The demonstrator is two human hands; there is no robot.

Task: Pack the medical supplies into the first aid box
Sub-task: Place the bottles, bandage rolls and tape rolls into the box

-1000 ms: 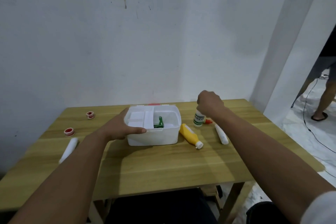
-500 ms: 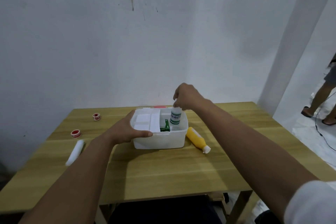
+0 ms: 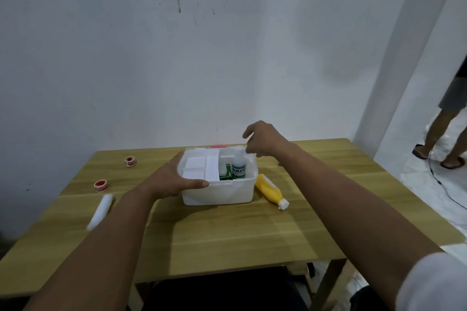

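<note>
A white plastic first aid box (image 3: 217,190) is seen open on a wooden table (image 3: 227,235), set against a stained white wall (image 3: 177,58). The box is taken as the landmark. Its left half is filled by a white insert tray (image 3: 199,168). In its right compartment a small white bottle with a green label (image 3: 238,168) is stood upright, with a green packet (image 3: 226,173) just to the left of it.

The left hand (image 3: 174,179) is laid against the box's left wall, with the thumb stretched along the near rim; the box is steadied, not lifted. The right hand (image 3: 264,140) is held just above the box's far right corner, its fingers loosely curled and spread by the bottle's cap; whether the cap is touched cannot be told, and nothing is gripped.

Just right of the box a yellow bottle with a white cap (image 3: 270,190) is lying on its side. Well left of the box are a white tube (image 3: 101,209) and two red-and-white tape rolls (image 3: 101,185) (image 3: 130,161). Far right of the box, on the floor, another person's legs (image 3: 444,134) are visible.
</note>
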